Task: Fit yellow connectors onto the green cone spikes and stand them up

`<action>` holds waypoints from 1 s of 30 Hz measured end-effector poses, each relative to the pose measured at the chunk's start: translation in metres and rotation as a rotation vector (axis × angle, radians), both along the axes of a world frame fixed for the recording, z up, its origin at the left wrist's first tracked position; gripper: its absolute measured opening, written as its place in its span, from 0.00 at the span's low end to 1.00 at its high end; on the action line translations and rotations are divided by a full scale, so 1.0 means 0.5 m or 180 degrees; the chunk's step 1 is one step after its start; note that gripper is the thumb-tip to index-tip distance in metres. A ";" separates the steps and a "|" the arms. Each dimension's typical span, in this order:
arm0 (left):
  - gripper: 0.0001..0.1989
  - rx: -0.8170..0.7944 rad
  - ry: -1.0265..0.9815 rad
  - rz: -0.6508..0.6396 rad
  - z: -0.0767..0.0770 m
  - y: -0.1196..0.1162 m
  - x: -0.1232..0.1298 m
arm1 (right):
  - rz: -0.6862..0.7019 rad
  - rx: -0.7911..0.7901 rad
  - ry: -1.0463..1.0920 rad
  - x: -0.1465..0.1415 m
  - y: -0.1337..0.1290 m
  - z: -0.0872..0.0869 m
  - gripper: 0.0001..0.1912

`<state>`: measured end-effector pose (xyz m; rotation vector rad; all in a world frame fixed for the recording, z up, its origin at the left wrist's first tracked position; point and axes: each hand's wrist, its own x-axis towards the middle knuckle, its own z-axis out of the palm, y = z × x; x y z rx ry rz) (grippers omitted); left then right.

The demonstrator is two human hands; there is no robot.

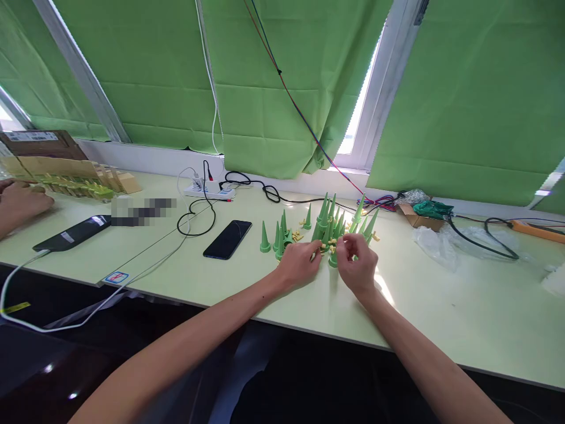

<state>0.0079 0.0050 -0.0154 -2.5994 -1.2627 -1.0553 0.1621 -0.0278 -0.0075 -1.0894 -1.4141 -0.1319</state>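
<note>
My left hand [300, 262] is closed, thumb and forefinger pressed together beside a cluster of green pointed cones [325, 219]. Just to its right, my right hand [356, 262] is pinched as well, its fingertips close to a short green cone base [333, 259] and small yellow pieces. What either hand holds between its fingertips is too small and partly hidden to make out. Left of the cluster stand several more upright green cones [264, 238]. A little pile of yellow pieces [297, 236] lies among them.
A black phone [228, 239] lies left of the cones. Behind are a power strip [209, 191] and loose cables. At right sit a small cardboard box [419, 218], clear plastic bags [436, 247] and an orange tool [538, 229]. Another person's hand [24, 203] shows far left.
</note>
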 end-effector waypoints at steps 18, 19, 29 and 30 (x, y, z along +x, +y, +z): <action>0.14 -0.0342 -0.0955 0.0547 0.042 -0.016 -0.155 | 0.0789 -0.1214 -0.2193 -0.040 -0.002 -0.037 0.06; 0.15 -0.0400 -0.0785 0.0580 0.038 -0.014 -0.157 | 0.0803 -0.1164 -0.2295 -0.042 -0.003 -0.036 0.07; 0.15 -0.0649 -0.0028 0.0810 0.022 -0.006 -0.145 | 0.1281 -0.0640 -0.3021 -0.063 0.009 -0.025 0.13; 0.15 -0.0648 -0.0045 0.0808 0.021 -0.007 -0.146 | 0.1322 -0.0618 -0.3046 -0.071 0.014 -0.023 0.14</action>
